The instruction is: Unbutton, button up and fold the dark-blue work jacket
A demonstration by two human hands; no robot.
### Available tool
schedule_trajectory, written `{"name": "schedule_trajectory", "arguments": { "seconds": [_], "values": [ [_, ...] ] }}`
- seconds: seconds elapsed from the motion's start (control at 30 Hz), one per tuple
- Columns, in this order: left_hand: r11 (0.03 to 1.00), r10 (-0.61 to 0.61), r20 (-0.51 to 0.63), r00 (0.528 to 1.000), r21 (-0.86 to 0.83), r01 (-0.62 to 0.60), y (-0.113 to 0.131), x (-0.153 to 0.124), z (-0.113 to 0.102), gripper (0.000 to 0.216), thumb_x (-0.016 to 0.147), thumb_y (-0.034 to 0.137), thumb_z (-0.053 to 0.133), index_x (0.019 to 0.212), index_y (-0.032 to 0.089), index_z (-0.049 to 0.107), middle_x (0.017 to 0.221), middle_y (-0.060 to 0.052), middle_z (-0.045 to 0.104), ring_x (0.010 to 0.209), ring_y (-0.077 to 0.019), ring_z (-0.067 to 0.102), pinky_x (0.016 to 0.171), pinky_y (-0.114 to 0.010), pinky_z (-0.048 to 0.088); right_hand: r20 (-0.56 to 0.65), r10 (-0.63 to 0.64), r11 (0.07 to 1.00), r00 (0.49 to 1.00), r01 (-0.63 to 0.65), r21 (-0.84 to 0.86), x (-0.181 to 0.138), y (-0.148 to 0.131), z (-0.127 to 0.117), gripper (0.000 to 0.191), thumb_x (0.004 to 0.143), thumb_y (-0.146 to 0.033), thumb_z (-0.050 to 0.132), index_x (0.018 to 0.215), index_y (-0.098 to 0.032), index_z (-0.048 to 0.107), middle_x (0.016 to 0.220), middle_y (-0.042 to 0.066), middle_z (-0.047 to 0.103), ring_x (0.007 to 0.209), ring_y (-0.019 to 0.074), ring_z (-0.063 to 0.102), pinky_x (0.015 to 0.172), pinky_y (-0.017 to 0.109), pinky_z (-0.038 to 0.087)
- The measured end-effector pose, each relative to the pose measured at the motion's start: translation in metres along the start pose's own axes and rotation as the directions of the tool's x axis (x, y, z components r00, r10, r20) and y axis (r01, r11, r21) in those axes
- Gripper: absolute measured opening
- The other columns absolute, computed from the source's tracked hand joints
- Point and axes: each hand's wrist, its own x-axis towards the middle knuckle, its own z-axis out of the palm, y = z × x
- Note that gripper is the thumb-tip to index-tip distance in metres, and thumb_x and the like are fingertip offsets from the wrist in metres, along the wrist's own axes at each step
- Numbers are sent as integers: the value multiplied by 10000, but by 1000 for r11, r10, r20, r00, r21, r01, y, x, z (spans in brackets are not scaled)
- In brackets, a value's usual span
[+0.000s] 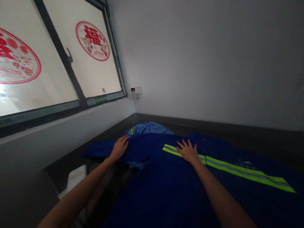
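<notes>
A dark blue work jacket (160,185) lies spread over the dark surface, with a yellow-green and grey reflective strip (243,173) across it. My left hand (119,148) rests on the jacket near the sleeve (99,148), its fingers stretched out. On the reflective strip, my right hand (188,150) lies flat with its fingers spread. Behind the jacket, a lighter blue garment (150,128) shows partly, the rest of it hidden underneath. Neither hand grips anything.
A white box-like object (77,175) stands at the left beside my forearm. The dark tabletop (247,127) meets a grey wall at the back. Power sockets (137,92) sit in the corner beside a window (89,45) with red round stickers.
</notes>
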Motion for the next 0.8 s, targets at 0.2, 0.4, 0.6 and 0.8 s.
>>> {"name": "schedule_trajectory", "arguments": {
  "seconds": [0.2, 0.4, 0.6, 0.8],
  "values": [
    [970, -233, 88, 968, 84, 226, -45, -17, -7, 416, 919, 347, 350, 1291, 264, 517, 1337, -112, 544, 1227, -293, 501, 947, -549, 402, -27, -12, 1000, 1000, 13, 20, -1, 0, 0, 570, 929, -586, 239, 1443, -347, 305, 1544, 39, 241, 1415, 319, 130, 1066, 639, 88],
    [888, -420, -66, 905, 176, 424, -70, -36, -37, 411, 889, 177, 333, 1219, 25, 526, 1300, -268, 511, 1278, -402, 404, 1005, -648, 248, -129, -30, 997, 991, 39, 69, -9, -4, -6, 540, 943, -532, 278, 1414, -292, 386, 1513, 78, 314, 1402, 326, 178, 1052, 646, 127],
    [982, -109, -138, 984, 137, 128, 8, 10, -45, 435, 879, 159, 352, 1287, 189, 497, 1409, -134, 447, 1336, -304, 348, 1093, -625, 94, -293, -62, 984, 954, 108, 141, -28, -13, -39, 443, 982, -354, 267, 1282, -190, 548, 1368, 98, 515, 1299, 214, 380, 1077, 412, 259],
    [845, 512, 34, 858, -200, -496, 167, 19, -39, 350, 892, 232, 348, 1130, 257, 604, 1185, -34, 638, 1139, -198, 557, 1123, -474, 213, -326, -138, 960, 935, 208, 189, -71, 7, -74, 312, 955, -292, 397, 1109, -208, 655, 1169, 49, 653, 1134, 167, 523, 962, 284, 377]
  ]
}}
